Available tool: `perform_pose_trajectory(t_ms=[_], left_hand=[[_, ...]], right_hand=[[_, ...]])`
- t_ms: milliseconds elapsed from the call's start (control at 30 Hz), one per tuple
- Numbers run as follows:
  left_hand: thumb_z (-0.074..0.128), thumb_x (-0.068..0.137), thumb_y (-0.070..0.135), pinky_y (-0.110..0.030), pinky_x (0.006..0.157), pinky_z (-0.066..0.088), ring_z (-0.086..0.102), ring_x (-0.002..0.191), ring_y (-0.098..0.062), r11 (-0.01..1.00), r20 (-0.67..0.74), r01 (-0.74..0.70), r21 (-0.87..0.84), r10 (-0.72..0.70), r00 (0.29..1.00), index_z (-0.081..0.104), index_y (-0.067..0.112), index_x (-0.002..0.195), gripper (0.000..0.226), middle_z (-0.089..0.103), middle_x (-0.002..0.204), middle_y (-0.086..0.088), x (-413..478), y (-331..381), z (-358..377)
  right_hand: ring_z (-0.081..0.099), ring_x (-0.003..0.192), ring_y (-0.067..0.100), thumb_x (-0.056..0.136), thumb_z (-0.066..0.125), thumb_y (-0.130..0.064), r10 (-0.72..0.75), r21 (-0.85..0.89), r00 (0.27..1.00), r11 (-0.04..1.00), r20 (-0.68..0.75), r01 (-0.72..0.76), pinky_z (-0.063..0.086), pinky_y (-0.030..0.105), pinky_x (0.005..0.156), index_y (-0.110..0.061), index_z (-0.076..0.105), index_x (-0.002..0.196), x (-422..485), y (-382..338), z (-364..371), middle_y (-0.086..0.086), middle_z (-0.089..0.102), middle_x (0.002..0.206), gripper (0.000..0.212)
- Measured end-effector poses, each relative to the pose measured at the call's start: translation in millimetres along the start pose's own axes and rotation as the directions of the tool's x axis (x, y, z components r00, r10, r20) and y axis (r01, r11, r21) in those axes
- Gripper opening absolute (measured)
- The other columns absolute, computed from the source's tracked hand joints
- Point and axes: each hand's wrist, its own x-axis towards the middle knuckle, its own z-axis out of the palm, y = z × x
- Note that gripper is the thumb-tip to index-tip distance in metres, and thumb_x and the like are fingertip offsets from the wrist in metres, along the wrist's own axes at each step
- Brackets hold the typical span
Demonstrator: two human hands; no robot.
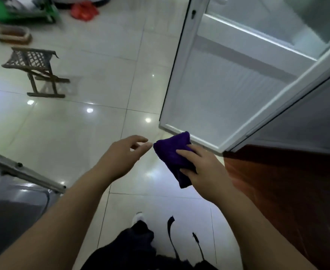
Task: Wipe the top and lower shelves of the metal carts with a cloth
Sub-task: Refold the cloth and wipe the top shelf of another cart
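Nearest are the person's dark trousers and a white shoe on glossy pale floor tiles. The right hand grips a folded purple cloth, soft and fluffy, prob. microfibre; it is held in the air, not touching any shelf. The left hand is empty, fingers loosely spread, tips just beside the cloth edge. At the lower left is a corner of a metal cart, w/ smooth grey steel top and rounded rim; nothing is wiping it now, so I judge the wiping is either not begun or between carts, can't tell which. Farther is a white framed door w/ ribbed panel, a woven folding stool and a red bag.
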Motion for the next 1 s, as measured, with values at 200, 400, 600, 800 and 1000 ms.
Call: perform_pose_trajectory(t_ms=[200, 400, 600, 800, 1000], left_hand=[[0.057, 0.085, 0.05, -0.034, 0.07, 0.058, 0.069, 0.072, -0.01, 0.983, 0.007, 0.032, -0.182, -0.031, 0.999, 0.06, 0.032, 0.105, 0.028, 0.069, 0.09, 0.008, 93.0, 32.1, -44.3], [0.062, 0.086, 0.024, -0.025, 0.065, 0.057, 0.066, 0.075, -0.013, 0.974, -0.296, -0.02, -0.224, -0.048, 0.954, 0.063, 0.023, 0.085, 0.002, 0.066, 0.08, 0.004, 168.8, 25.0, -90.4], [0.06, 0.087, 0.029, -0.016, 0.062, 0.043, 0.059, 0.074, 0.002, 0.993, -0.362, 0.021, -0.118, -0.062, 0.93, 0.058, 0.038, 0.083, 0.01, 0.062, 0.081, 0.014, 242.5, 19.1, -134.8], [0.055, 0.088, 0.026, -0.019, 0.062, 0.042, 0.058, 0.072, 0.0, 0.967, -0.476, 0.11, -0.232, -0.211, 0.854, 0.057, 0.034, 0.082, 0.011, 0.062, 0.077, 0.012, 290.8, 11.5, -190.1], [0.06, 0.087, 0.026, -0.023, 0.063, 0.051, 0.06, 0.073, -0.007, 0.951, -0.623, 0.101, -0.293, -0.27, 0.734, 0.055, 0.025, 0.086, 0.005, 0.062, 0.08, 0.007, 303.8, -1.0, -238.2]], right_hand=[[0.051, 0.108, 0.027, 0.078, 0.073, -0.019, -0.228, 0.063, 0.972, 0.971, -0.058, 0.232, 0.046, 0.043, 0.09, -0.02, 0.055, 0.127, 126.6, -13.9, -16.6, 0.0, 0.055, 0.131, 0.052], [0.05, 0.108, 0.0, 0.063, 0.077, -0.039, -0.279, 0.405, 0.954, 0.889, 0.109, 0.214, 0.049, 0.026, 0.08, -0.064, 0.014, 0.133, 258.2, -18.6, -16.9, -0.037, 0.043, 0.12, 0.097], [0.038, 0.118, 0.01, 0.077, 0.071, -0.046, -0.392, 0.369, 0.902, 0.877, 0.179, 0.308, 0.036, 0.027, 0.095, -0.041, 0.032, 0.138, 407.5, -26.2, -6.3, -0.017, 0.033, 0.122, 0.072], [0.054, 0.094, 0.001, 0.089, 0.061, -0.028, -0.592, 0.487, 0.731, 0.775, 0.339, 0.402, 0.045, 0.023, 0.077, -0.04, 0.047, 0.088, 532.5, -77.9, -10.4, -0.02, 0.057, 0.095, 0.018], [0.056, 0.083, -0.004, 0.081, 0.067, -0.037, -0.723, 0.546, 0.554, 0.683, 0.412, 0.486, 0.044, 0.015, 0.064, -0.043, 0.05, 0.091, 609.6, -156.9, 9.6, -0.02, 0.059, 0.091, 0.02]])
